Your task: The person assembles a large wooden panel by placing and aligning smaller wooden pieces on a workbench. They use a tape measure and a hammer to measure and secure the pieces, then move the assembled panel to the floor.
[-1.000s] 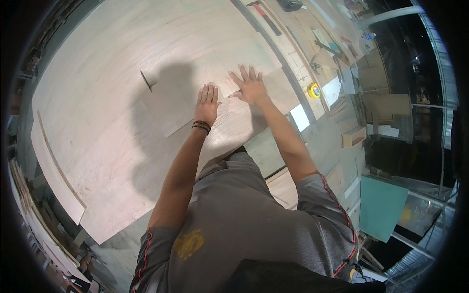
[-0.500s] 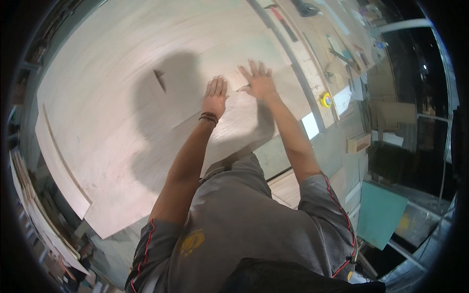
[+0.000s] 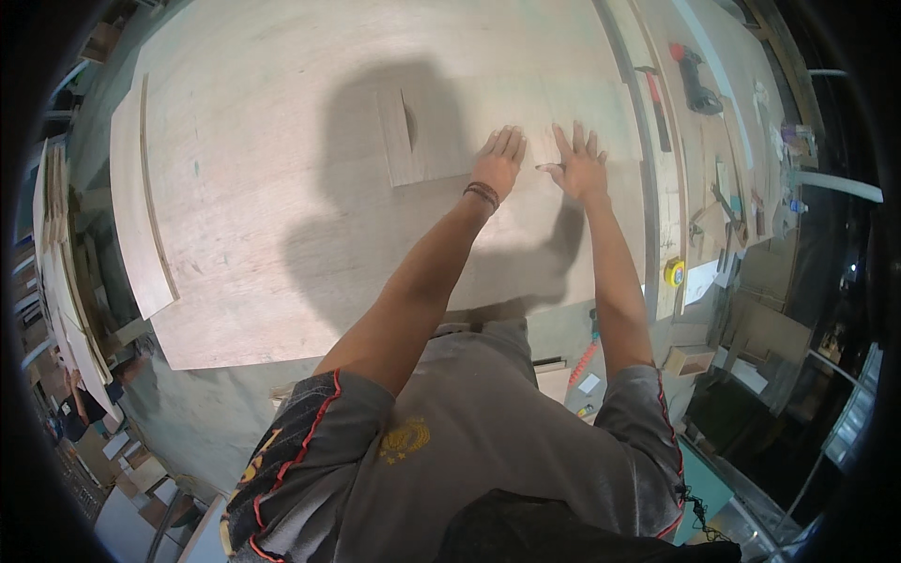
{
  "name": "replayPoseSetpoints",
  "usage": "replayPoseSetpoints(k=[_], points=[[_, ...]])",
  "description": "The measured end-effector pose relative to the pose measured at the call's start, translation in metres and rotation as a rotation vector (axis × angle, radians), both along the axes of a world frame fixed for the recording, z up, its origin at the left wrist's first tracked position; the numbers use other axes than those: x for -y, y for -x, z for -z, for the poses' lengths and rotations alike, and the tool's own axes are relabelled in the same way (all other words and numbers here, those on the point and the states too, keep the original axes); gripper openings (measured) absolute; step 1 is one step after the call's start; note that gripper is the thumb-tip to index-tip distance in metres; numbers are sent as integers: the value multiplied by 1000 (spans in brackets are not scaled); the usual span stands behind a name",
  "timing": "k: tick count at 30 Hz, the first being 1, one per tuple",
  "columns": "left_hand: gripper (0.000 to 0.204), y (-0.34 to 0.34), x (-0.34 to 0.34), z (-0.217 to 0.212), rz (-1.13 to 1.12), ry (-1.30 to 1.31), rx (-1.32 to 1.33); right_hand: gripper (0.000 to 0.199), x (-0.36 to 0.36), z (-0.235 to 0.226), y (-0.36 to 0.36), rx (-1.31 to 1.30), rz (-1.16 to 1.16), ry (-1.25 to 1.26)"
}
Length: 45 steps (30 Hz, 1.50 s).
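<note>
A large pale plywood sheet (image 3: 263, 253) lies flat in front of me. On top of it rests a thin rectangular wooden board (image 3: 432, 161) with a dark, half-moon cutout (image 3: 409, 127) near its left end. My left hand (image 3: 499, 161), with a bracelet at the wrist, lies flat near the board's lower edge, fingers stretched out and close together. Beside it, slightly to the right, my right hand (image 3: 582, 169) presses down with fingers spread and thumb pointing left. Neither hand grips anything. My shadow falls across the board's left part.
Along the right lie a red hammer (image 3: 657, 101), a red-and-black power drill (image 3: 694, 80) and a yellow tape measure (image 3: 674, 272). A narrow wood strip (image 3: 143, 206) lies on the sheet's left edge. Stacked panels (image 3: 61, 253) stand far left, near another person (image 3: 80, 403).
The view has swung, so the sheet and tools appear turned and shifted right; the drill shows more fully. Both hands remain flat and open, with little visible movement over the board.
</note>
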<state>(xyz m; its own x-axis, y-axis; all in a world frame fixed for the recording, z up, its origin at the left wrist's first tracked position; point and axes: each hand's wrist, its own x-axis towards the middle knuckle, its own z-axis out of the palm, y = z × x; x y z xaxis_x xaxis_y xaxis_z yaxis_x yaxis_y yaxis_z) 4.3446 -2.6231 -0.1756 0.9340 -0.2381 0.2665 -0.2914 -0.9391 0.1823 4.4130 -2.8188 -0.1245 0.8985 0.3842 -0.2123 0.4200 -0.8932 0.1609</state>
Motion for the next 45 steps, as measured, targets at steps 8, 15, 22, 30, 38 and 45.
replayPoseSetpoints(k=[8,15,22,30,38,45], points=[[45,-31,-6,-1,-69,19,86,89,-11,3,-32,1,-13,3],[46,-82,-20,14,-194,113,50,87,-40,1,-85,-19,-54,-35],[51,-83,17,-57,-393,476,-273,85,-65,15,-173,-28,-11,-19],[62,-114,52,-20,-547,1376,-460,92,-140,-25,-325,-336,11,-79],[79,-177,45,-44,-440,1779,-641,94,-128,29,-434,-48,-110,-132],[94,-205,45,-12,-493,1990,-548,81,-131,-14,-381,-71,-11,-27]])
